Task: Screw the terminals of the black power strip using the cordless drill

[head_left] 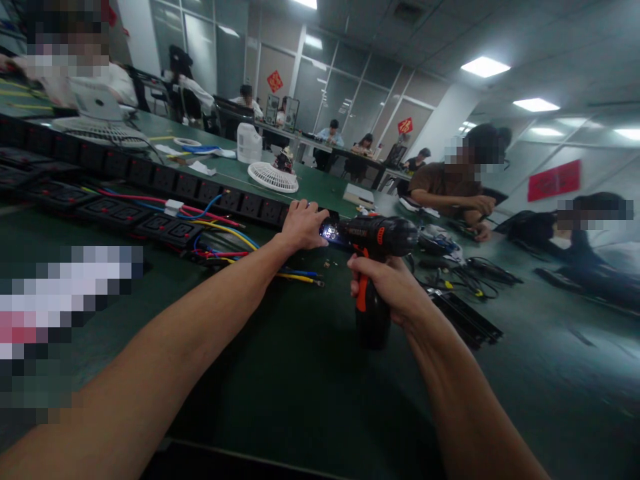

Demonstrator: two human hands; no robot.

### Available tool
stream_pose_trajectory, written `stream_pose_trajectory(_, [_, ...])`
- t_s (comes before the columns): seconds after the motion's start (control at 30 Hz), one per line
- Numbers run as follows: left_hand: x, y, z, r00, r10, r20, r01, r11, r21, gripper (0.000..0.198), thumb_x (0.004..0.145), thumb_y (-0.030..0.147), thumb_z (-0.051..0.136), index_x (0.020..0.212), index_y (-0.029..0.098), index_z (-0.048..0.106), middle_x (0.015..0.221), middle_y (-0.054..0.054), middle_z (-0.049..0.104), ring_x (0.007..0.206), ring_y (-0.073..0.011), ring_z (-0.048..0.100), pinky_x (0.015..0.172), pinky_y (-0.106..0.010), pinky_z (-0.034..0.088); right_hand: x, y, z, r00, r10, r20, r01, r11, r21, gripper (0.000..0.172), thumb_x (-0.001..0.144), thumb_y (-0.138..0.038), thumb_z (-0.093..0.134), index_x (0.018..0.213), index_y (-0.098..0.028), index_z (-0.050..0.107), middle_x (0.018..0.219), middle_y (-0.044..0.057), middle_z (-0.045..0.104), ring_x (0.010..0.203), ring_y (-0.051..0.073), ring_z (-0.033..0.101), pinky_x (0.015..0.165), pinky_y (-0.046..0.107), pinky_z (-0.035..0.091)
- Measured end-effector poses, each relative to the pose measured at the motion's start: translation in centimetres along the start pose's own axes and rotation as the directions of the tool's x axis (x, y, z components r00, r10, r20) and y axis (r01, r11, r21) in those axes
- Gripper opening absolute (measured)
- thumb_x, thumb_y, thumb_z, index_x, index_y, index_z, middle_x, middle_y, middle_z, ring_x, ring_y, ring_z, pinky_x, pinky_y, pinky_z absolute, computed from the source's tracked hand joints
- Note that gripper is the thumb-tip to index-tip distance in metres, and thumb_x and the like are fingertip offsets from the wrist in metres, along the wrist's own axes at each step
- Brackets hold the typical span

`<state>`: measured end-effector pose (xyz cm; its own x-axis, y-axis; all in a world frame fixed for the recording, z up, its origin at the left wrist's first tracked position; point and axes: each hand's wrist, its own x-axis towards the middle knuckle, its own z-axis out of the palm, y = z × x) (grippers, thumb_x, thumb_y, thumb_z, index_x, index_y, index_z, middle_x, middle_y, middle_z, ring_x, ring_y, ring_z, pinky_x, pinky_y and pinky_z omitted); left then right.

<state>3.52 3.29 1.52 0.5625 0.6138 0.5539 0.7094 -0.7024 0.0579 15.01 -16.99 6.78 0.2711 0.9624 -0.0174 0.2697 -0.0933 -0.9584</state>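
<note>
My right hand (387,287) is closed round the grip of a black and orange cordless drill (380,243). The drill points left and its work light shines at the nose. My left hand (303,225) rests with curled fingers on the end of a long black power strip (200,193), right in front of the drill's nose. What lies under its fingers is hidden. Red, blue and yellow wires (220,233) trail out of the opened strip housings just left of my left wrist.
A dark green workbench (300,373) runs under my arms. Black rails and cables (465,313) lie to the right of the drill. A white fan guard (273,177) and a white jug (249,143) stand further back. Several people sit along the far and right sides.
</note>
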Motion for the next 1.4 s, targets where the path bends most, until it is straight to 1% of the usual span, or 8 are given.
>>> stream_pose_trajectory(0.17, [0.04,0.02,-0.17,1.0,-0.005,0.019,0.006,1.0,-0.029,0.067,0.072,0.057,0.081,0.13,0.028,0.065,0.127,-0.011,0.063,0.122,-0.038,0.049,0.106,-0.05,0.032,-0.15,-0.26,0.25,1.0,0.019,-0.01,-0.019,1.0,-0.016,0.013,0.072,-0.026,0.072,0.079,-0.021,0.063,0.056,-0.002,0.06,0.046,0.014,0.056,0.041,0.026,0.046])
stream_pose_trajectory(0.33, [0.06,-0.04,-0.09,1.0,-0.01,0.019,0.011,1.0,-0.022,0.069,0.073,0.061,0.08,0.132,0.029,0.064,0.13,-0.011,0.062,0.123,-0.0387,0.049,0.106,-0.051,0.031,-0.2,-0.43,0.27,1.0,-0.008,0.003,0.008,0.999,-0.053,0.012,0.072,-0.025,0.071,0.073,-0.021,0.061,0.055,-0.002,0.06,0.046,0.013,0.055,0.042,0.025,0.046])
stream_pose_trajectory(0.53, [-0.01,0.05,-0.19,1.0,-0.009,0.013,0.01,1.0,-0.006,0.066,0.073,0.059,0.079,0.13,0.029,0.065,0.127,-0.011,0.064,0.121,-0.038,0.05,0.105,-0.05,0.033,-0.28,-0.38,0.21,1.0,-0.017,0.003,0.018,1.0,-0.023,0.009,0.073,-0.023,0.07,0.079,-0.021,0.064,0.057,-0.001,0.062,0.047,0.014,0.056,0.043,0.026,0.047])
stream_pose_trajectory(0.67, [-0.06,0.06,-0.25,1.0,-0.012,0.017,0.012,1.0,-0.026,0.066,0.072,0.057,0.079,0.131,0.029,0.065,0.128,-0.012,0.063,0.122,-0.0382,0.049,0.106,-0.051,0.033,-0.3,-0.44,0.22,1.0,-0.018,0.007,0.018,1.0,-0.023,0.007,0.073,-0.022,0.069,0.077,-0.022,0.064,0.057,-0.001,0.061,0.047,0.014,0.056,0.043,0.026,0.047])
stream_pose_trajectory(0.93, [-0.01,-0.03,-0.15,0.999,-0.019,0.03,0.02,0.999,-0.027,0.069,0.073,0.059,0.08,0.132,0.029,0.064,0.131,-0.012,0.062,0.125,-0.0386,0.048,0.107,-0.051,0.032,-0.27,-0.34,0.11,1.0,0.016,-0.003,-0.016,1.0,-0.009,0.011,0.072,-0.025,0.072,0.071,-0.021,0.062,0.054,-0.002,0.059,0.046,0.015,0.056,0.042,0.026,0.047])
stream_pose_trajectory(1.03, [-0.02,0.01,-0.22,0.999,-0.016,0.03,0.017,0.999,-0.033,0.068,0.073,0.058,0.079,0.132,0.028,0.064,0.13,-0.012,0.062,0.124,-0.0387,0.048,0.107,-0.051,0.032,-0.25,-0.28,0.13,1.0,0.027,-0.005,-0.027,1.0,-0.002,0.011,0.072,-0.025,0.072,0.076,-0.021,0.064,0.055,-0.001,0.061,0.046,0.014,0.056,0.042,0.026,0.047])
stream_pose_trajectory(1.13, [-0.06,0.07,-0.34,1.0,-0.012,0.026,0.013,0.999,-0.045,0.066,0.073,0.056,0.079,0.131,0.027,0.065,0.128,-0.012,0.062,0.123,-0.0387,0.049,0.106,-0.051,0.032,-0.26,-0.34,0.19,1.0,0.027,-0.013,-0.027,1.0,0.001,0.014,0.072,-0.025,0.073,0.084,-0.021,0.065,0.057,-0.001,0.063,0.046,0.014,0.056,0.041,0.025,0.046])
stream_pose_trajectory(1.4, [-0.11,0.11,-0.45,1.0,-0.013,0.022,0.014,0.999,-0.033,0.066,0.073,0.057,0.08,0.13,0.028,0.065,0.128,-0.012,0.063,0.123,-0.0379,0.05,0.106,-0.051,0.032,-0.23,-0.38,0.11,1.0,-0.016,-0.004,0.016,1.0,-0.009,0.013,0.072,-0.026,0.073,0.081,-0.021,0.064,0.059,-0.003,0.061,0.047,0.014,0.057,0.042,0.026,0.048])
